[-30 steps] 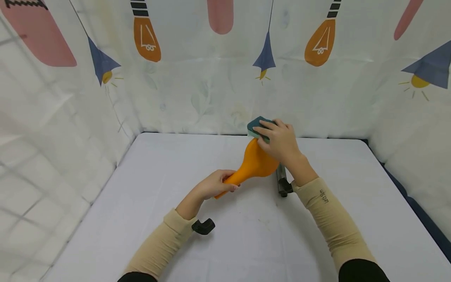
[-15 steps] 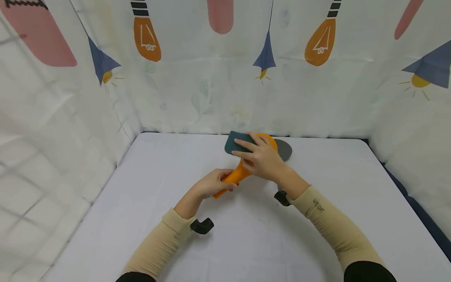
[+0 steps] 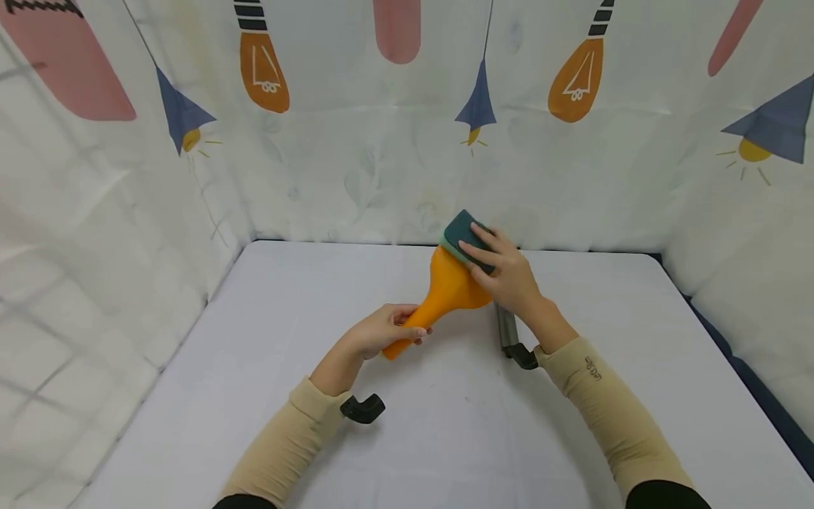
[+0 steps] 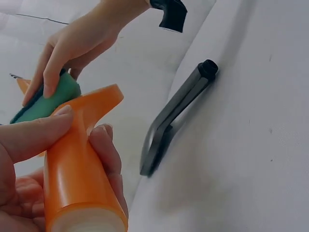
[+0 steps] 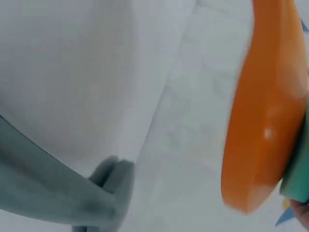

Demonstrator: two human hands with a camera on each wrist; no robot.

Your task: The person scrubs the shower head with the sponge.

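My left hand (image 3: 376,334) grips the narrow handle of an orange shower head (image 3: 450,288), its wide head tilted up toward the far right. A two-layered sponge (image 3: 464,230), dark teal over light green, is held in my right hand (image 3: 509,277) against the orange head. In the left wrist view, thumb and fingers wrap the orange handle (image 4: 79,166), whose pale end faces the camera. The sponge (image 5: 298,169) touches the side of the orange head in the right wrist view. Just right of it on the table lies a grey shower head (image 3: 506,326), partly hidden in the head view.
A white cloth covers the table (image 3: 445,438). Behind it hangs a pale curtain (image 3: 356,170) printed with bulbs and lamps. Dark wrist mounts (image 3: 364,409) stick out from both sleeves.
My right hand swept the sponge left across the orange shower head, then back right and upward to its far side. The left hand stays nearly still with its grip unchanged.
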